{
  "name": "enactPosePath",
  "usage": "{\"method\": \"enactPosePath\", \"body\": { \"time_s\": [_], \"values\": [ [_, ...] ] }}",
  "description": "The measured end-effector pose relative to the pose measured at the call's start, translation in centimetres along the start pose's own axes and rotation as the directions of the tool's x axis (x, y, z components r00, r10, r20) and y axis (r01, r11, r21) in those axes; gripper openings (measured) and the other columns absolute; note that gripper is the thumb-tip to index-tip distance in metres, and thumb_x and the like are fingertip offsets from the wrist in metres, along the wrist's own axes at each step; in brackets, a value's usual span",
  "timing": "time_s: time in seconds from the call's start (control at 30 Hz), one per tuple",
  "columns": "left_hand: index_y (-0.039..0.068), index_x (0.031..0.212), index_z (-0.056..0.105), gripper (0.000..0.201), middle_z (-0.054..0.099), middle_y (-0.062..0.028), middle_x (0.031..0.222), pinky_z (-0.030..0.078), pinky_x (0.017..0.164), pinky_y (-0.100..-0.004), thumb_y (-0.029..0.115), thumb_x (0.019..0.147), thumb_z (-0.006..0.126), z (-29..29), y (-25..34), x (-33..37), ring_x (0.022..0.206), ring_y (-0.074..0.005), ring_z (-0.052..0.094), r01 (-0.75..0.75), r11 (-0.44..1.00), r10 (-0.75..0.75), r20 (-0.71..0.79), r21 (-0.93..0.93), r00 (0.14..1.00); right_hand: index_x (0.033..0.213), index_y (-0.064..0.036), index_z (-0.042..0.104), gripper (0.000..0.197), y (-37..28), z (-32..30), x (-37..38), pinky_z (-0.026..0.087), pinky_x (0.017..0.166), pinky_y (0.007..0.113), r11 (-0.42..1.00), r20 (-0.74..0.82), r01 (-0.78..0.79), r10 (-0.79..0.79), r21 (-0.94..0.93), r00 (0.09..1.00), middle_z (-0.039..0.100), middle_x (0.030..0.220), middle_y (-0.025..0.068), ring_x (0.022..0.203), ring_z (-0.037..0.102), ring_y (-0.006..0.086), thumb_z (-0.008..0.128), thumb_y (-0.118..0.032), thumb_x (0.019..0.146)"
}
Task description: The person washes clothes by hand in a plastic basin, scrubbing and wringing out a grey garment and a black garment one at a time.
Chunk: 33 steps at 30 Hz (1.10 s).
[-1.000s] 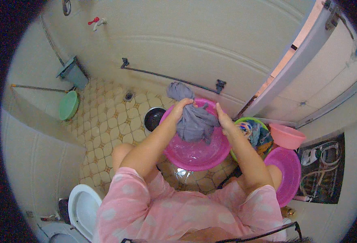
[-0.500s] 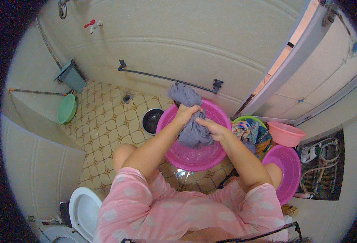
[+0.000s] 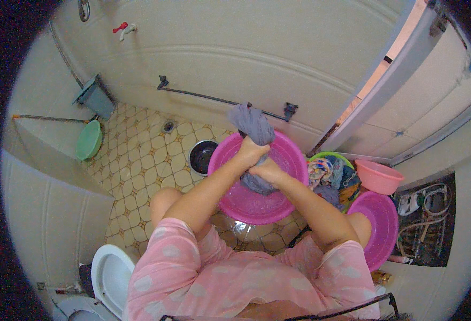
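Over the basin (image 3: 257, 208), bunched grey cloth (image 3: 253, 124)

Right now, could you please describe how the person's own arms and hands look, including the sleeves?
The left hand and right hand are bare, without gloves. The forearms are uncovered too, and no watch or bracelet shows. The left sleeve and right sleeve are short, pink, with pale spots. Any rings are too small to tell.
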<state>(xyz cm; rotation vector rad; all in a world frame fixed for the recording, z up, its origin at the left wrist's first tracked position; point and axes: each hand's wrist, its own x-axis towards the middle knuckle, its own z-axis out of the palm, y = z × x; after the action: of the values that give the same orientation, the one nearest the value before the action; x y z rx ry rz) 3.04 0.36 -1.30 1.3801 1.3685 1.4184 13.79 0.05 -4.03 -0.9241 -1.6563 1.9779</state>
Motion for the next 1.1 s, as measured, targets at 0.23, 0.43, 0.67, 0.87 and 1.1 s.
{"method": "enactPosePath", "body": {
  "time_s": [0.23,0.43,0.67,0.87,1.1],
  "values": [
    [-0.001,0.104,0.05,0.046,0.056,-0.0196,0.099,0.041,0.083,-0.0369,0.017,0.063,0.062,0.5,-0.6,-0.7,0.096,-0.0348,0.053,0.001,0.925,-0.061,0.145,0.381,0.988,0.107,-0.0025,0.051,0.047,2.3,0.2,0.8,0.037,0.086,0.037,0.855,-0.065,0.174,-0.234,-0.488,0.97,0.054,0.108,0.0168,0.103,0.05,0.0284,0.063,-0.024,0.068],
    [-0.001,0.102,0.052,0.043,0.058,-0.0187,0.096,0.042,0.081,-0.0356,0.018,0.065,0.064,0.6,0.2,-0.2,0.092,-0.0326,0.054,-0.034,0.955,0.056,-0.065,0.295,0.996,0.114,-0.0062,0.047,0.057,-0.8,-0.4,0.1,0.041,0.083,0.04,0.755,-0.173,0.031,-0.19,-0.655,0.967,0.052,0.11,0.0185,0.101,0.051,0.0333,0.059,-0.038,0.069],
    [-0.001,0.12,0.032,0.065,0.038,-0.0107,0.122,0.031,0.093,-0.0303,0.027,0.072,0.066,0.5,-1.6,0.0,0.112,-0.0213,0.037,0.135,0.983,-0.137,-0.011,-0.125,0.99,0.117,0.0029,0.033,0.066,-2.8,-0.5,0.8,0.042,0.08,0.041,0.867,-0.559,-0.124,-0.196,-0.483,0.806,0.051,0.105,0.0275,0.099,0.051,0.0376,0.064,-0.027,0.067],
    [0.002,0.118,0.036,0.06,0.048,-0.0093,0.112,0.038,0.086,-0.0318,0.024,0.072,0.066,0.5,0.4,-1.3,0.101,-0.0193,0.048,0.428,0.751,-0.387,0.189,-0.502,0.902,0.122,-0.0017,0.029,0.08,-2.9,-0.6,-0.2,0.031,0.094,0.04,0.703,-0.374,0.019,-0.401,-0.711,0.836,0.036,0.123,0.0244,0.114,0.036,0.0372,0.071,-0.028,0.059],
    [0.004,0.103,0.052,0.032,0.059,-0.0097,0.096,0.047,0.077,-0.038,0.021,0.077,0.056,-1.7,-0.3,0.0,0.086,-0.0234,0.058,0.511,0.398,-0.465,0.312,-0.762,0.828,0.132,-0.0072,0.018,0.084,-5.5,-0.9,-0.6,0.017,0.102,0.041,0.757,-0.129,0.45,-0.565,-0.473,0.815,0.022,0.134,0.0151,0.126,0.019,0.0302,0.067,-0.031,0.067]
  ]
}}
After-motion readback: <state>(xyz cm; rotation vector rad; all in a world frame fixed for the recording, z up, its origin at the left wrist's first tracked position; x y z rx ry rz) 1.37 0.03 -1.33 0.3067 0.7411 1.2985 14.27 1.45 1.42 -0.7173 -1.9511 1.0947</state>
